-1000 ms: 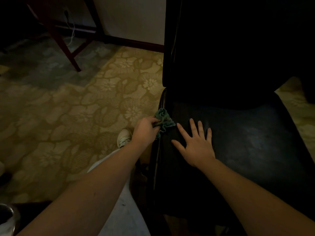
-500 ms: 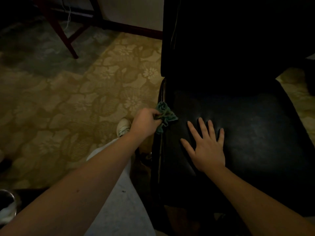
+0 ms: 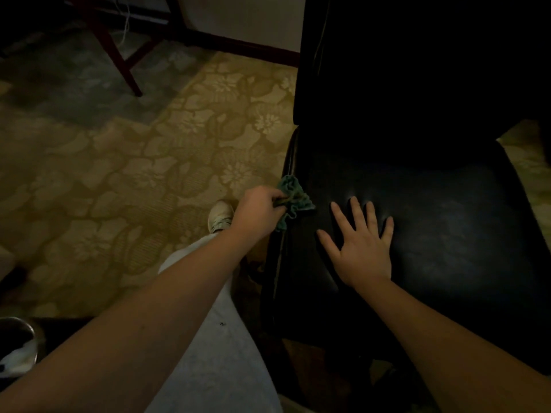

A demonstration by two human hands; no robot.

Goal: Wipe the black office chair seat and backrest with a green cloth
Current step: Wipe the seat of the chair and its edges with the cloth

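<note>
The black office chair fills the right half of the view, its shiny seat in front of me and its dark backrest rising behind. My left hand grips a bunched green cloth against the seat's left edge. Flat on the seat with fingers spread rests my right hand, just right of the cloth. The room is dim and the backrest shows little detail.
A floral patterned carpet covers the floor to the left. A dark wooden furniture leg stands at the top left. My leg and pale shoe are beside the chair. A metal container sits at the bottom left.
My left hand holds the cloth at about the same spot on the seat's left edge. My right hand has slid a little to the right on the seat, still flat.
</note>
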